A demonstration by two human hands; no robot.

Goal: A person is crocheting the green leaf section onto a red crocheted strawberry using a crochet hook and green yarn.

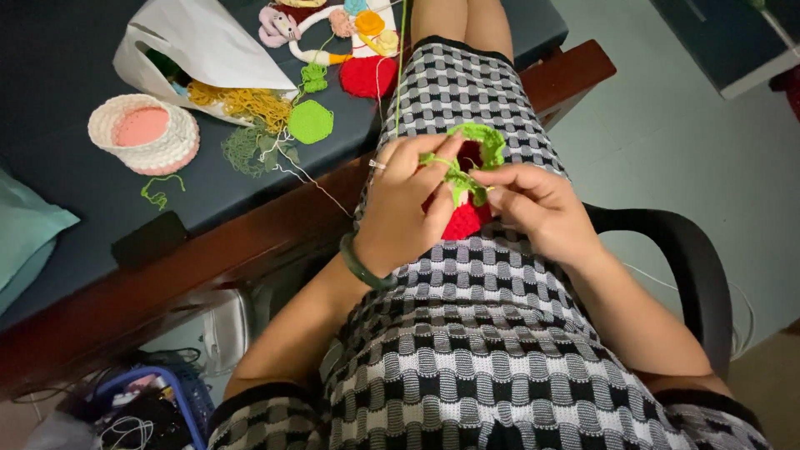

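Green crochet edging point(471, 154) on a red piece point(463, 218) sits pinched between my left hand point(406, 204) and right hand point(533, 204), fingers closed on it, held over my lap for steadiness.

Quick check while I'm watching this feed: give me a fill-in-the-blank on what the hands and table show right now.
Both hands hold a crochet piece that is red and ____.
The left hand has a dark green ____ at its wrist.
The flat green crochet hexagon lies on the ____.
The small crochet basket is white and ____.

Missing words: green; bangle; table; pink
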